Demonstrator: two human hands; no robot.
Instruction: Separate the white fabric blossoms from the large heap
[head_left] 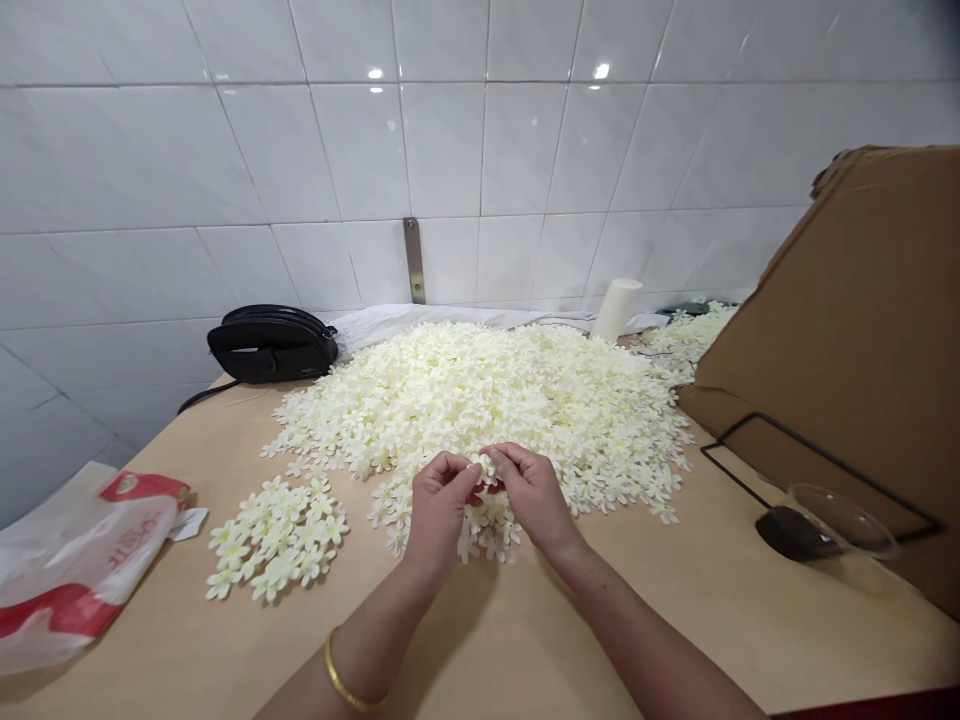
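Note:
Both hands meet at the front edge of a big heap of cream-white artificial flowers [480,390]. Between their fingertips is a small white artificial flower [486,466]. My left hand [442,500] is closed, thumb and forefinger pinching that flower from the left. From the right, my right hand [532,490] pinches it too, its fingers partly hidden behind the thumb. Off to the left of my left hand, a smaller pile of the same flowers [277,535] lies on the tan table [480,650]. More loose blossoms lie just under my fingers.
A black bag [274,345] stands at the back left, and a white and red plastic bag [82,560] lies at the left edge. On the right are a cardboard box [847,360] and a black wire stand [795,530]. Behind the heap stands a white cone [616,310].

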